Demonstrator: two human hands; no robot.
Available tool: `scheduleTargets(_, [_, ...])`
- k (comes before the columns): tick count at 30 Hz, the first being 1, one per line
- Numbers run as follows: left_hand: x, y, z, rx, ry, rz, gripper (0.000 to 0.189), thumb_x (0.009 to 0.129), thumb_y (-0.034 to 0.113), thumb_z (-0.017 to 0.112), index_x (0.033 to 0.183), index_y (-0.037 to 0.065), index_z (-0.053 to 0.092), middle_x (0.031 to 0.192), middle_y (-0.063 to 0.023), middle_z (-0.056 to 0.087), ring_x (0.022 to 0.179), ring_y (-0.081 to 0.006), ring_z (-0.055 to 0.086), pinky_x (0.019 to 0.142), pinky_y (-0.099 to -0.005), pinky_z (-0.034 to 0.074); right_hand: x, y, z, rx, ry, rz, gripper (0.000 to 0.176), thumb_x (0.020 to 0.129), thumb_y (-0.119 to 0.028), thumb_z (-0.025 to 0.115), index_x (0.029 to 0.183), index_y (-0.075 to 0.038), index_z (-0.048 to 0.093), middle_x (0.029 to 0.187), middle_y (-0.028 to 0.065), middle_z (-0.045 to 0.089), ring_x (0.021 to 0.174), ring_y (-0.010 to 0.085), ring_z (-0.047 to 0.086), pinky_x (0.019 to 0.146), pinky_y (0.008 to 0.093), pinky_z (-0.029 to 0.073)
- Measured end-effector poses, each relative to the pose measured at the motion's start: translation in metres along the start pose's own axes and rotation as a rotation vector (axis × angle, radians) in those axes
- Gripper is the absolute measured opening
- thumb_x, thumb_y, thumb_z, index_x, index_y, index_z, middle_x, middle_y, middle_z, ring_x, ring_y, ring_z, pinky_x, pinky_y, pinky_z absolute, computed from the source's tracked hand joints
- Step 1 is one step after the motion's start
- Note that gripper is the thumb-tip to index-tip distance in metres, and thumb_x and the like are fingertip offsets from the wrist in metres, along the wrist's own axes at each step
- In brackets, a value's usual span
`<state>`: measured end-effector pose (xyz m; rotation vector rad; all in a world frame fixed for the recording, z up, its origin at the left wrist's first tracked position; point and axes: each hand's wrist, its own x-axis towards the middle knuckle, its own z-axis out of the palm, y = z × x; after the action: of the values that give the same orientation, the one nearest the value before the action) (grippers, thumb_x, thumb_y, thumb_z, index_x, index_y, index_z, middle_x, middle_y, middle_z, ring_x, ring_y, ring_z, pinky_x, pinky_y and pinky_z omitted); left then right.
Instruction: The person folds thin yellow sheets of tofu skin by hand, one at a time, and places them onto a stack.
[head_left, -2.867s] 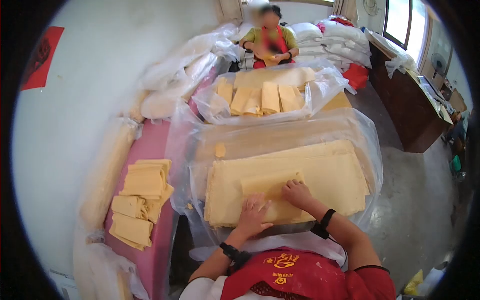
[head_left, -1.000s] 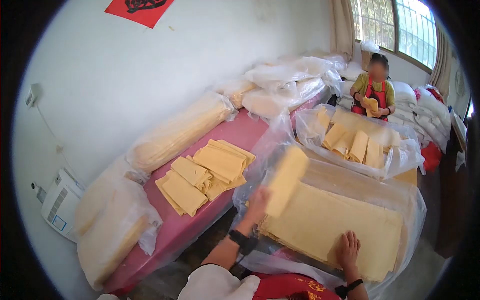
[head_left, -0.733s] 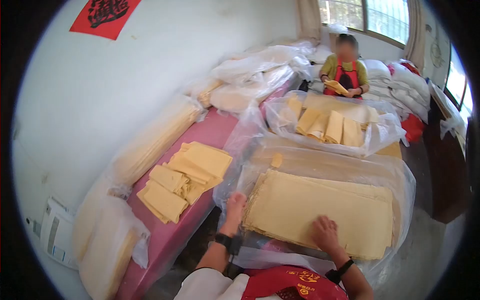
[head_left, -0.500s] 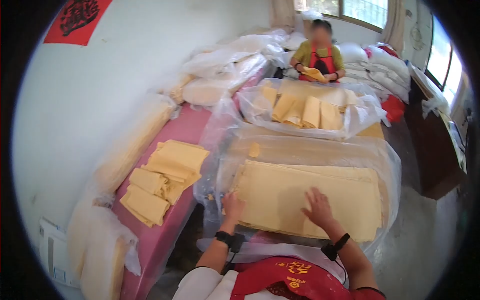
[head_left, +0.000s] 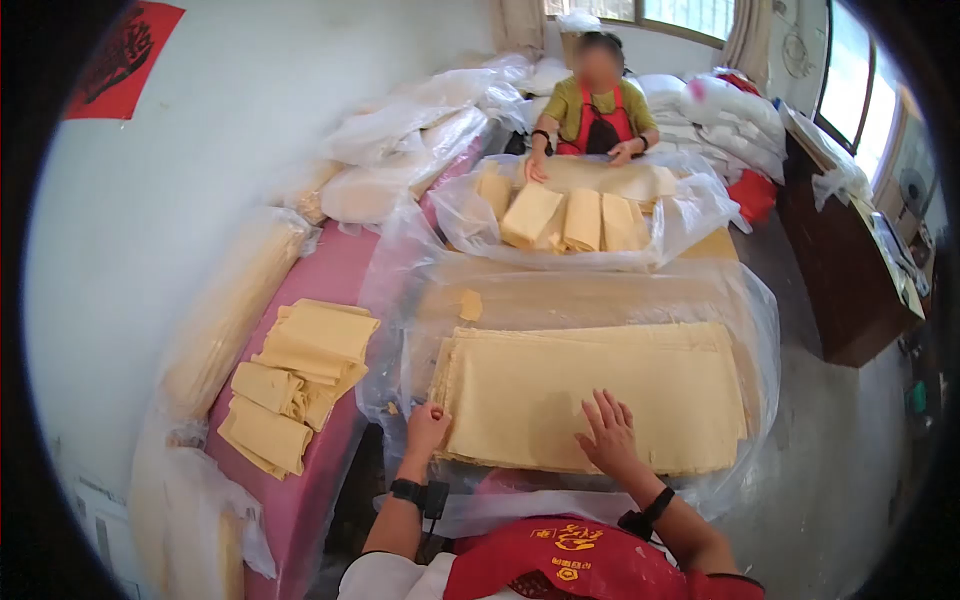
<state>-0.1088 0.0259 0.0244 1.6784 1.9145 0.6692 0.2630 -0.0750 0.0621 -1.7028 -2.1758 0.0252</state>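
A thick stack of large pale yellow sheets (head_left: 600, 385) lies in front of me on clear plastic wrap (head_left: 745, 300). My left hand (head_left: 427, 428) pinches the stack's near left corner. My right hand (head_left: 607, 438) rests flat, fingers spread, on the top sheet near its front edge. To my left, folded yellow sheets (head_left: 295, 375) are piled on a pink surface (head_left: 310, 500).
Across the table a person in a red apron (head_left: 592, 105) handles more folded sheets (head_left: 570, 215) in plastic. Plastic-wrapped bundles (head_left: 225, 310) line the white wall on the left. A dark wooden cabinet (head_left: 840, 265) stands at right, white sacks (head_left: 725, 105) behind.
A second ago my left hand lifted a folded sheet and carried it toward the left pile. Now it is back at the stack's corner, and my right hand has slid along the top sheet.
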Motion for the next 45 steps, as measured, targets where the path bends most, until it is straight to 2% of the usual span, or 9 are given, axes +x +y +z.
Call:
scheduleTargets(9, [0.006,0.059,-0.022,0.036,-0.074,0.137,0.02,0.085,0.024,0.062,0.089,0.005,0.065,0.086,-0.0095,0.066,0.078,-0.0241,0.064,0.07,-0.0343,0.05,0.023,-0.031,0.027,0.33,-0.149,-0.102,0.069,0.081,-0.049,0.065,0.13,-0.002,0.048,0.136,0.0217,0.047,0.125,0.0383,0.044,0.104,0.0481,0.035])
scheduleTargets(12, [-0.004,0.098,-0.01,-1.038,-0.53,-0.127,0.017,0.092,0.023,0.057,0.099,0.008,0.061,0.091,0.001,0.062,0.085,-0.0129,0.061,0.071,-0.03,0.05,0.043,-0.083,0.01,0.393,-0.247,-0.09,0.068,0.083,-0.049,0.064,0.128,-0.001,0.049,0.127,0.0233,0.055,0.111,0.0416,0.055,0.095,0.0478,0.043])
scheduleTargets(17, [-0.004,0.097,0.052,-1.05,-0.605,0.03,0.022,0.094,0.02,0.055,0.111,0.006,0.056,0.107,-0.007,0.061,0.101,-0.0187,0.058,0.084,-0.033,0.048,0.057,-0.062,0.1,1.166,-0.167,0.567,0.036,0.093,-0.029,0.056,0.111,0.0,0.063,0.09,0.0062,0.069,0.081,0.0208,0.065,0.067,0.0379,0.051])
scheduleTargets(19, [0.02,0.057,0.094,-0.222,0.163,0.427,0.041,0.089,0.032,0.061,0.12,0.007,0.055,0.125,-0.0128,0.054,0.118,-0.028,0.049,0.099,-0.0412,0.039,0.063,-0.051,0.083,1.234,-0.253,0.553,0.033,0.093,-0.026,0.056,0.112,0.0,0.063,0.09,0.0043,0.068,0.083,0.0167,0.063,0.069,0.0357,0.051])
scheduleTargets(25, [0.012,0.044,0.071,0.3,0.054,0.368,0.067,0.078,0.043,0.068,0.137,0.022,0.045,0.147,-0.0127,0.033,0.139,-0.0298,0.022,0.111,-0.0499,0.019,0.064,0.05,-0.05,0.721,0.083,0.252,0.028,0.095,-0.017,0.051,0.115,-0.001,0.062,0.117,0.0108,0.064,0.107,0.0204,0.06,0.095,0.0362,0.046])
scheduleTargets(27, [0.014,0.054,0.066,0.38,0.04,0.346,0.071,0.074,0.042,0.07,0.137,0.02,0.045,0.147,-0.0154,0.032,0.139,-0.0315,0.023,0.112,-0.0498,0.019,0.064,0.092,-0.106,2.034,0.353,0.464,0.026,0.095,-0.023,0.051,0.112,-0.007,0.063,0.112,0.0102,0.067,0.1,0.026,0.063,0.09,0.0391,0.048])
scheduleTargets(30, [0.012,0.069,0.059,0.381,-0.025,0.297,0.073,0.072,0.039,0.072,0.137,0.016,0.046,0.146,-0.0187,0.033,0.138,-0.0328,0.023,0.111,-0.0511,0.02,0.038,0.11,-0.14,2.018,0.809,0.574,0.022,0.095,-0.029,0.05,0.103,-0.013,0.064,0.104,0.0037,0.067,0.098,0.0207,0.062,0.086,0.0385,0.049])
scheduleTargets(38, [-0.043,0.147,0.118,-0.273,-0.341,0.626,0.076,0.076,0.029,0.072,0.14,0.006,0.04,0.145,-0.0212,0.035,0.134,-0.037,0.033,0.109,-0.0448,0.032,0.033,0.074,-0.065,1.405,0.581,0.832,0.007,0.087,-0.017,0.054,0.083,-0.013,0.058,0.087,0.0007,0.061,0.088,0.0133,0.059,0.074,0.0322,0.048])
scheduleTargets(45, [-0.077,0.13,0.116,-1.409,-0.822,-0.117,0.052,0.091,0.025,0.062,0.136,0.007,0.042,0.134,-0.0127,0.049,0.122,-0.0254,0.049,0.094,-0.0367,0.048,0.064,-0.048,-0.067,0.913,0.007,-0.017,0.017,0.087,-0.017,0.056,0.098,-0.005,0.061,0.103,0.0099,0.063,0.089,0.0273,0.063,0.079,0.0366,0.05])
